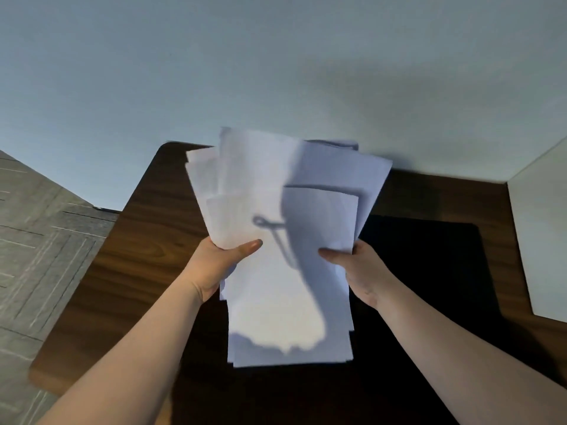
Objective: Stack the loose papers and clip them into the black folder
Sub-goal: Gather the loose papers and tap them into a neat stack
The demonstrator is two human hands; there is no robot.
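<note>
Papers (276, 271) fanned, blurred | left hand (219, 265), right hand (357, 268) each grip an edge | black folder (429, 286) (mostly hidden) beneath

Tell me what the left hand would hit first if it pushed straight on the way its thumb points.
The left hand points right, across the loose papers it grips. Its thumb would probably meet the right hand, holding the opposite edge; depth is unclear.

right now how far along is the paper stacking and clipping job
Done: the loose papers are gathered up off the wooden table. In hand: the left hand and right hand grip the bundle from both sides, but the sheets are fanned and uneven. Left: square the edges, lay the stack in the black folder lying open beneath, and clip it. Only a clip-like shadow shows through the paper.
</note>
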